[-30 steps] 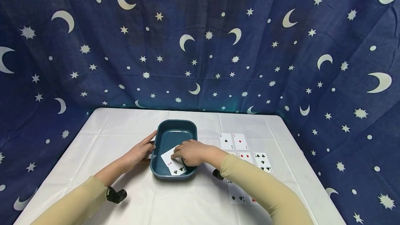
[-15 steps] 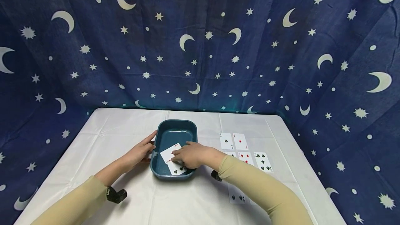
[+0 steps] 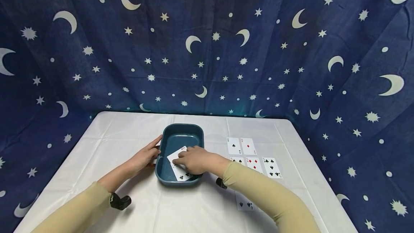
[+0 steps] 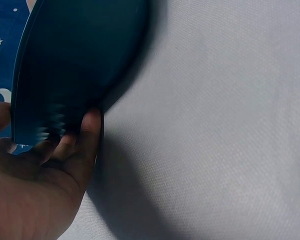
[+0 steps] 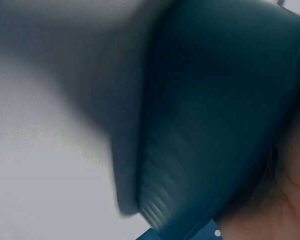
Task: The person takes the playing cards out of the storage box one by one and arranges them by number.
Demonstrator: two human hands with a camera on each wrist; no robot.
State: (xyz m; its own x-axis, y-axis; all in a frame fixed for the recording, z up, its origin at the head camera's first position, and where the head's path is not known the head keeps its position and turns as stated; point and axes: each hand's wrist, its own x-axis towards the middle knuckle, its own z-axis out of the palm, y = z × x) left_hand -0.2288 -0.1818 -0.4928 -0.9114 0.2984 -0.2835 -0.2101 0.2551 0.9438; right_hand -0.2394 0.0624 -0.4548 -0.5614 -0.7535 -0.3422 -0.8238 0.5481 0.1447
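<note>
A dark teal rectangular tray (image 3: pixel 163 179) stands on the white tablecloth. My left hand (image 3: pixel 143 159) rests against its left side; in the left wrist view, the fingertips (image 4: pixel 91 122) press the outer wall below the rim. Inside the tray, overlapping playing cards (image 3: pixel 181 175) lie face up near the front, clubs showing on the front one. My right hand (image 3: pixel 194 160) reaches over the tray's right side, thumb and index fingertip at the cards; whether they pinch one I cannot tell. In the right wrist view the tray wall (image 5: pixel 205 115) hides the fingertips, leaving part of the palm (image 5: pixel 270 215) visible.
Right of the tray, face-up cards lie in rows: an ace of clubs (image 3: pixel 234 146) beside an ace of diamonds (image 3: pixel 248 146), then five-spot cards including a five of clubs (image 3: pixel 272 168). A spade card (image 3: pixel 243 202) is partly under the right forearm. A starry curtain (image 3: pixel 207 46) hangs behind.
My right thumb and index finger have shifted slightly left over the cards and drawn closer together. The cards in the tray have shifted a little. My left hand stays put.
</note>
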